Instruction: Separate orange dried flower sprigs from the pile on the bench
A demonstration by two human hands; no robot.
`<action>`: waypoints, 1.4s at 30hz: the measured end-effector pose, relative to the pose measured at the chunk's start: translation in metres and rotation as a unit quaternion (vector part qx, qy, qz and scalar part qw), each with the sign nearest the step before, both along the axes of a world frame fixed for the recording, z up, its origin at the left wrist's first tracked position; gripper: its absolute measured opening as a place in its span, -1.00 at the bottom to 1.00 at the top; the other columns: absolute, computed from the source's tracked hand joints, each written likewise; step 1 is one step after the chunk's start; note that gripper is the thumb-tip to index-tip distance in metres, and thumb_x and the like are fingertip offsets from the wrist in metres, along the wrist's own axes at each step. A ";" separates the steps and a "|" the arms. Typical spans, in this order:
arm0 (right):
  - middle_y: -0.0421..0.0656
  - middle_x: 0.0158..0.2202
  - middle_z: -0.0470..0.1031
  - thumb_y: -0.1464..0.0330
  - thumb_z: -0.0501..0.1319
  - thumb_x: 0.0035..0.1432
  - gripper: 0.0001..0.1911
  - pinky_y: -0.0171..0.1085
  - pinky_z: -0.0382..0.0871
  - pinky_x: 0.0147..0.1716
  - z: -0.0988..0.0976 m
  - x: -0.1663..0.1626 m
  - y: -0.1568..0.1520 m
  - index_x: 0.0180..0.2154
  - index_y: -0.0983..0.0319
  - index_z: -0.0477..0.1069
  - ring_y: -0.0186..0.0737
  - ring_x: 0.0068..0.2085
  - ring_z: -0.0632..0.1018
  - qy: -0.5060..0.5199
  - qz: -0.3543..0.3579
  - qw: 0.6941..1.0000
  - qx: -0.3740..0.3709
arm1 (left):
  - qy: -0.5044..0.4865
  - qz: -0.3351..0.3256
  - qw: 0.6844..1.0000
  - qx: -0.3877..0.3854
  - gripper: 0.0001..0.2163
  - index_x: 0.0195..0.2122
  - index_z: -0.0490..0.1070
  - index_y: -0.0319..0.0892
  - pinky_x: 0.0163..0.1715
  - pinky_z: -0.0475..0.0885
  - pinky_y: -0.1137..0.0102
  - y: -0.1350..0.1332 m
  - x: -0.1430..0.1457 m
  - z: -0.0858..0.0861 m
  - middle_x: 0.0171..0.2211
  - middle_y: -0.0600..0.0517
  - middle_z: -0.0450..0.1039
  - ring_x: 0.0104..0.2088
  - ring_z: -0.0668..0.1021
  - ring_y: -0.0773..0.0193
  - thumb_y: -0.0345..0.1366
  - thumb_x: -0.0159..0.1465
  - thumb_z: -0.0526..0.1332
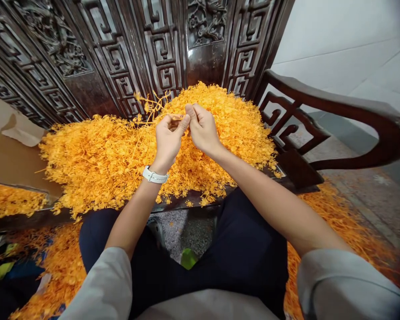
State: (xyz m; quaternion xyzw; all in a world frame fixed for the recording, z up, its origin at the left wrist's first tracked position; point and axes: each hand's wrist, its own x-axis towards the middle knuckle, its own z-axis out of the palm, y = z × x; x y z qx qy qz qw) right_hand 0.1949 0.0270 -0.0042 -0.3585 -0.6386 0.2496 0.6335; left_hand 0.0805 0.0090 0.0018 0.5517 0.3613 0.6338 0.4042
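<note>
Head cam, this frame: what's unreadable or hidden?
- Fingertips of left hand and right hand: curled together, so the exact grip on the thin orange branched sprig is hidden.
- Seat of the dark carved wooden chair: buried under the heap of orange plastic sprigs.
- Small green object on the floor: half hidden by dark trousers, not identifiable.
- Bottom left corner: cut off, dark, unclear.

Sprig pile (120, 155) lies on the bench (186, 202); cardboard (10, 155) left; armrest (336, 106) right.
</note>
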 end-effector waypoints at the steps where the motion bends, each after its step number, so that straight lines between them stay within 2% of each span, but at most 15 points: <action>1: -0.27 -0.51 0.17 -0.25 0.03 0.36 -0.34 -0.26 0.17 -0.44 0.000 0.000 0.001 -0.47 0.16 0.12 -0.35 -0.45 0.25 -0.006 -0.013 1.000 0.005 | -0.005 0.011 1.000 0.008 -0.70 -0.31 0.39 -0.12 -0.36 0.49 0.48 0.000 0.002 -0.002 -0.33 0.05 0.50 -0.37 0.54 0.39 -0.10 0.27 0.47; 6: -0.26 -0.52 0.18 -0.28 -0.04 0.35 -0.30 -0.27 0.19 -0.43 0.001 -0.002 -0.002 -0.50 0.16 0.13 -0.35 -0.45 0.25 0.002 -0.023 1.000 0.000 | -0.043 0.007 0.999 0.010 -0.71 -0.28 0.33 -0.09 -0.37 0.47 0.47 0.000 0.012 -0.009 -0.41 0.09 0.40 -0.41 0.50 0.38 -0.03 0.37 0.36; 11: -0.25 -0.57 0.24 -0.36 -0.03 0.27 -0.25 -0.30 0.22 -0.53 0.002 -0.004 -0.003 -0.54 0.16 0.17 -0.35 -0.52 0.30 0.042 0.061 0.996 -0.048 | -0.098 -0.005 0.995 -0.003 -0.64 -0.30 0.34 -0.09 -0.47 0.34 0.47 -0.006 0.017 -0.007 -0.49 0.14 0.28 -0.49 0.42 0.39 0.04 0.30 0.40; 16: -0.28 -0.63 0.17 -0.36 0.04 0.23 -0.27 -0.29 0.18 -0.63 0.012 -0.004 -0.007 -0.54 0.13 0.13 -0.35 -0.59 0.29 0.066 0.117 0.983 -0.124 | -0.130 -0.034 0.989 -0.068 -0.64 -0.27 0.37 -0.09 -0.45 0.37 0.46 -0.010 0.017 -0.002 -0.50 0.13 0.28 -0.45 0.49 0.37 0.04 0.25 0.44; 19: -0.29 -0.63 0.16 -0.32 0.13 0.23 -0.30 -0.31 0.13 -0.64 0.018 -0.007 -0.012 -0.52 0.14 0.15 -0.36 -0.58 0.29 0.055 0.124 0.982 -0.131 | -0.151 -0.023 0.984 -0.093 -0.66 -0.22 0.38 -0.09 -0.39 0.42 0.45 -0.011 0.019 -0.001 -0.46 0.11 0.32 -0.41 0.51 0.35 0.04 0.29 0.40; 23: -0.30 -0.64 0.11 -0.35 0.07 0.24 -0.29 -0.34 0.09 -0.67 0.019 -0.012 -0.014 -0.49 0.13 0.13 -0.36 -0.60 0.32 0.096 0.111 0.979 -0.138 | -0.159 -0.028 0.980 -0.114 -0.70 -0.18 0.39 -0.10 -0.35 0.44 0.44 -0.017 0.018 0.007 -0.43 0.09 0.36 -0.40 0.52 0.34 -0.01 0.34 0.38; 26: -0.36 -0.67 0.01 -0.38 0.10 0.18 -0.29 -0.35 0.01 -0.72 0.020 -0.009 -0.012 -0.46 0.11 0.12 -0.39 -0.66 0.21 0.142 0.138 0.965 -0.172 | -0.159 -0.061 0.975 -0.143 -0.79 -0.20 0.39 -0.10 -0.45 0.38 0.48 -0.022 0.012 0.019 -0.51 0.14 0.29 -0.52 0.41 0.43 -0.11 0.40 0.35; 30: -0.43 -0.69 -0.08 -0.36 0.24 0.10 -0.30 -0.35 -0.15 -0.76 0.025 0.007 -0.011 -0.46 0.09 0.09 -0.46 -0.70 -0.01 0.142 0.239 0.931 -0.238 | -0.155 -0.136 0.960 -0.191 -0.85 -0.24 0.37 -0.10 -0.61 0.23 0.51 -0.026 0.004 0.032 -0.60 0.22 0.12 -0.68 0.22 0.50 -0.22 0.48 0.25; 35: -0.44 -0.72 -0.12 -0.30 0.29 0.11 -0.28 -0.34 -0.20 -0.77 0.030 0.019 -0.014 -0.51 0.08 0.00 -0.45 -0.69 -0.11 0.131 0.296 0.901 -0.287 | -0.147 -0.192 0.937 -0.251 -0.83 -0.28 0.36 -0.12 -0.69 0.16 0.53 -0.032 0.000 0.045 -0.62 0.23 0.06 -0.73 0.16 0.53 -0.27 0.51 0.19; 38: -0.44 -0.71 -0.13 -0.32 0.25 0.13 -0.25 -0.35 -0.19 -0.76 0.032 0.019 -0.015 -0.52 0.08 -0.07 -0.45 -0.67 -0.13 0.153 0.315 0.897 -0.269 | -0.146 -0.203 0.935 -0.253 -0.80 -0.32 0.37 -0.13 -0.70 0.16 0.52 -0.036 -0.006 0.049 -0.63 0.20 0.04 -0.73 0.15 0.51 -0.32 0.51 0.15; 42: -0.40 -0.65 -0.09 -0.38 0.14 0.14 -0.25 -0.36 -0.09 -0.73 0.040 0.026 -0.011 -0.49 0.10 -0.07 -0.41 -0.64 -0.06 0.183 0.280 0.925 -0.183 | -0.166 -0.149 0.957 -0.185 -0.82 -0.33 0.38 -0.08 -0.67 0.21 0.50 -0.035 -0.018 0.050 -0.62 0.16 0.08 -0.70 0.18 0.45 -0.30 0.48 0.19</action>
